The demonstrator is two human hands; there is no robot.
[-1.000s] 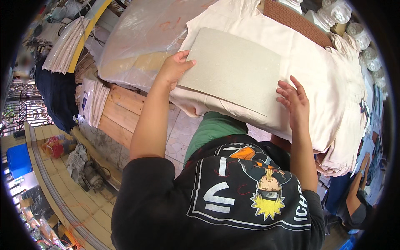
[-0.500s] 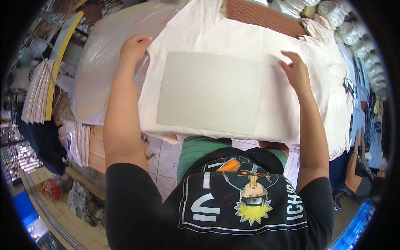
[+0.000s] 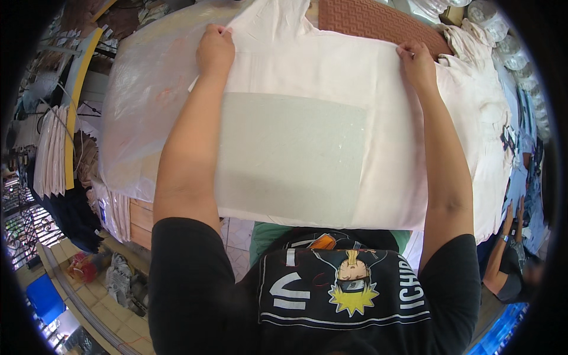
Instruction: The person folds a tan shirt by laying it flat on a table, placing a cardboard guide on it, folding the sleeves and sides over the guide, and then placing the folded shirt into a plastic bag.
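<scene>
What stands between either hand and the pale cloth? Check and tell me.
Nothing visible: the left hand and the right hand both seem to pinch the pale cloth at its far side. The grey sheet lies on it toward the near edge, clear of both hands.

board (image 3: 290,157): pale grey, plain | cloth (image 3: 331,65) under board: pale pink, plain | mat (image 3: 378,21) beyond board: red-brown, zigzag pattern | shorts (image 3: 258,241) nearer than board: green | shirt (image 3: 195,284) nearer still than board: black, white lines, yellow-orange cartoon print
</scene>
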